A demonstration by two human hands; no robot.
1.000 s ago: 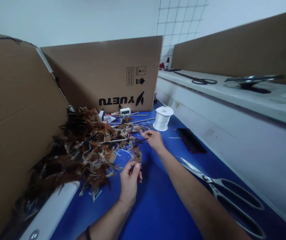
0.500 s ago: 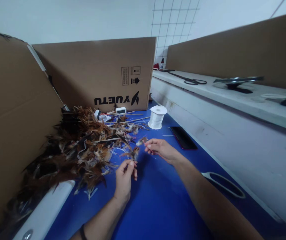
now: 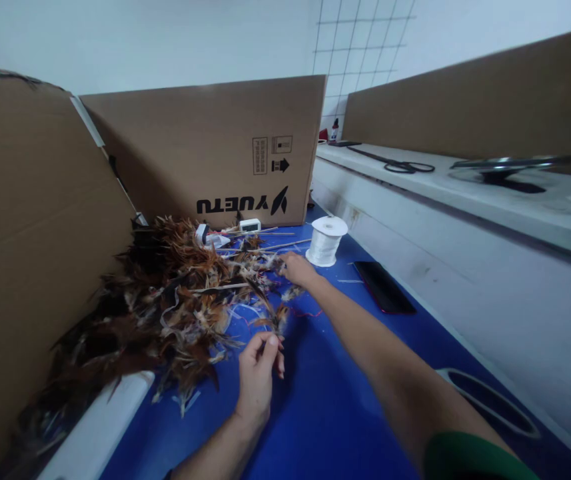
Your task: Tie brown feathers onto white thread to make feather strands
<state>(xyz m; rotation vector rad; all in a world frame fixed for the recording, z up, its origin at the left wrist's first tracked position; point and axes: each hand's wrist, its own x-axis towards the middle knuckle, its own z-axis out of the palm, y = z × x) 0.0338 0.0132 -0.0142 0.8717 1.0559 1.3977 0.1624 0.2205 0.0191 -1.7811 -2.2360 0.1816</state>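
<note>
My left hand is closed in a pinch on the base of a small bunch of brown feathers, which points up and away from me. Farther off, my right hand reaches to the edge of the big feather pile. Its fingertips touch pale, fluffy feathers there, and whether they grip any is hidden. A thin red thread lies loosely on the blue table between the two hands. Just right of my right hand stands a spool of white ribbon.
A dark phone and a pale oval handle lie on the right. Cardboard panels wall the back and left. Scissors rest on the raised white ledge. A small white device sits behind the feathers.
My right hand has let go of the red thread and moved forward to the feather pile. My left hand still pinches the feather bunch. The view has shifted slightly.
</note>
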